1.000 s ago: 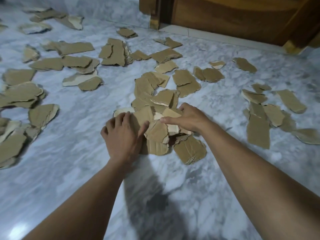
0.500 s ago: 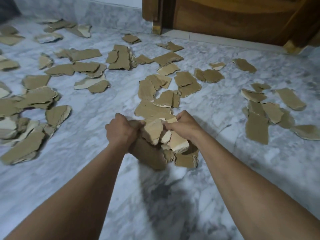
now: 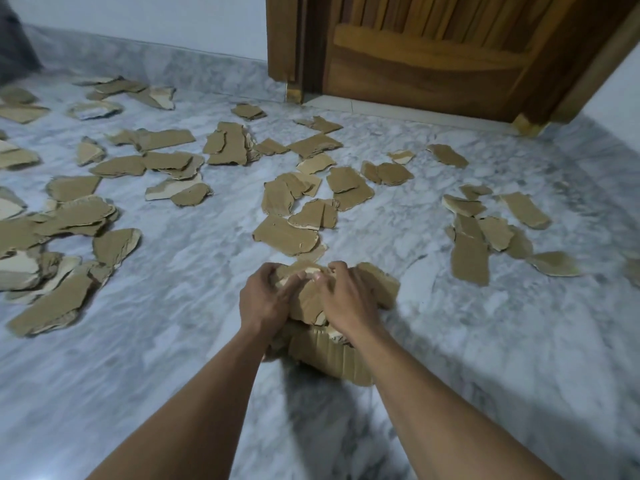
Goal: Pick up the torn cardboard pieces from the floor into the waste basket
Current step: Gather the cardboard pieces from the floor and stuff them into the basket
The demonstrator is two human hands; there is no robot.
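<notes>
Firstly, many torn cardboard pieces [image 3: 74, 216] lie loose on the marble floor [image 3: 173, 306] at the left. In the middle the left hand [image 3: 265, 301] and the right hand [image 3: 346, 303] curl around one gathered bundle [image 3: 329, 355] from both sides, so nothing slips; it seems lifted, though blur hides this. More pieces lie at the right; no waste basket shows.

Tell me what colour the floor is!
The floor is white and grey, marbled with veins; the head view shows it best.

Left hand [image 3: 266, 301], right hand [image 3: 347, 301] (both curled)
</notes>
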